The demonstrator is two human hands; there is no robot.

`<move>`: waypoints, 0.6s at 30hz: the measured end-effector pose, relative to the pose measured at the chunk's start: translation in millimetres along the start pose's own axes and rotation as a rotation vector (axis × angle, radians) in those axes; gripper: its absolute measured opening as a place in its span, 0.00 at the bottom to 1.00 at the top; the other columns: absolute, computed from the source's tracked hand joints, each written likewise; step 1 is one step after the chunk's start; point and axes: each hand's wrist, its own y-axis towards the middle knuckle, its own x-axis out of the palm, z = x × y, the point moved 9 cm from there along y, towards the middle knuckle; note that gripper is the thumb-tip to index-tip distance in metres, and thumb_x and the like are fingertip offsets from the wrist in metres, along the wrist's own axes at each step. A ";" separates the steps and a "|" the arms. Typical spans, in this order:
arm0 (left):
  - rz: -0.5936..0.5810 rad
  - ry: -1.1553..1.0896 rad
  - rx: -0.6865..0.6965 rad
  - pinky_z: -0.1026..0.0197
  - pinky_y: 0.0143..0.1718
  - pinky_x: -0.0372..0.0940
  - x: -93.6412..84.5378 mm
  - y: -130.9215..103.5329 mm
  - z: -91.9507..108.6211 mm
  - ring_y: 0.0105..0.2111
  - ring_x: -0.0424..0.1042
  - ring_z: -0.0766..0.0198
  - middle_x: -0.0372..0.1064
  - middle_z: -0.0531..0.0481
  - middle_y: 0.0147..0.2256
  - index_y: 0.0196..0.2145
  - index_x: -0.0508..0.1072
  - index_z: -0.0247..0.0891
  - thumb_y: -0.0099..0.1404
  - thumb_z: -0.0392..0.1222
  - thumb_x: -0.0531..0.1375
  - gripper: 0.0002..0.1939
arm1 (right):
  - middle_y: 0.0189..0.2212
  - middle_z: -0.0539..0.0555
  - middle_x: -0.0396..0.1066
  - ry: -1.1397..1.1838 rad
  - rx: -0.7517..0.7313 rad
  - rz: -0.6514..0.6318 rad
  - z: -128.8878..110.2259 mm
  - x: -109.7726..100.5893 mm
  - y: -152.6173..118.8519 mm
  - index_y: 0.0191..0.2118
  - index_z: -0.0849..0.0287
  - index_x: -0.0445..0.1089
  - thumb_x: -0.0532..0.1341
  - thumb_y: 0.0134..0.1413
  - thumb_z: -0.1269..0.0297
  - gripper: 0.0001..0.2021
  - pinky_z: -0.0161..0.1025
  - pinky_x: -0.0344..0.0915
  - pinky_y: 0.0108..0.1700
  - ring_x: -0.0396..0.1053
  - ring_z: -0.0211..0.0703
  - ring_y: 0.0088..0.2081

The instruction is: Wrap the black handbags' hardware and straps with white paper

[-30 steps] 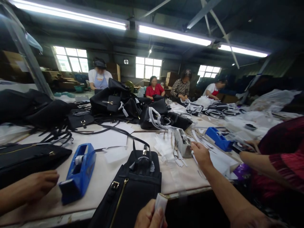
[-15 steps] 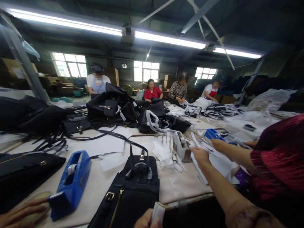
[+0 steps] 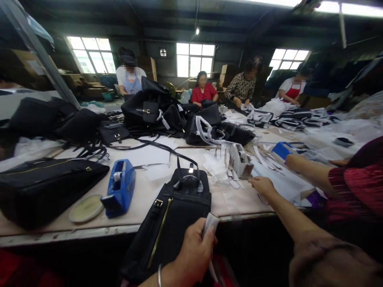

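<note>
My left hand [image 3: 196, 245], a metal bangle at its wrist, is closed around a white-wrapped strip [image 3: 211, 223] with a gold-coloured edge. Behind and beside it, a black backpack [image 3: 176, 207] with a gold zip and buckle leans over the table's front edge. My right hand [image 3: 261, 186] reaches out to the cutting end of a grey tape dispenser [image 3: 241, 161]. Its fingertips are pinched together; what they hold there is too small to make out. White paper strips [image 3: 221, 159] lie left of that dispenser.
A blue tape dispenser [image 3: 121, 187] and a tape roll [image 3: 86, 208] stand on the left, beside a black bag [image 3: 50, 187]. Black bags [image 3: 158, 107] are heaped farther back. At right, a co-worker's arm [image 3: 308, 169] reaches to another blue dispenser [image 3: 281, 150]. Several people work across the table.
My left hand has come up into view with the white-wrapped strip. A person's hand at the far left has left the tape roll. My right hand stays by the grey dispenser. The view has tilted down.
</note>
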 end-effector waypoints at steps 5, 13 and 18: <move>0.077 0.088 0.053 0.66 0.25 0.55 -8.1 -0.9 4.9 0.23 0.62 0.68 0.63 0.55 0.22 0.28 0.69 0.36 0.70 0.46 0.54 0.15 | 0.37 0.58 0.78 0.314 -0.120 -0.269 -67.1 27.2 -100.0 0.34 0.61 0.78 0.62 0.54 0.53 0.15 0.36 0.63 0.29 0.68 0.39 0.27; 0.062 0.238 0.284 0.65 0.34 0.61 -4.7 -7.5 25.5 0.31 0.68 0.65 0.72 0.49 0.31 0.32 0.72 0.36 0.71 0.41 0.54 0.12 | 0.20 0.50 0.70 0.459 -0.019 -0.687 -147.0 69.6 -213.2 0.27 0.62 0.72 0.59 0.58 0.53 0.17 0.30 0.58 0.22 0.65 0.33 0.19; 0.053 0.425 0.430 0.61 0.38 0.64 1.6 -13.8 31.4 0.34 0.71 0.61 0.74 0.47 0.33 0.34 0.73 0.37 0.68 0.33 0.54 0.08 | 0.16 0.49 0.67 0.355 0.047 -0.664 -138.7 76.6 -213.9 0.21 0.61 0.68 0.58 0.55 0.55 0.18 0.30 0.58 0.20 0.63 0.33 0.16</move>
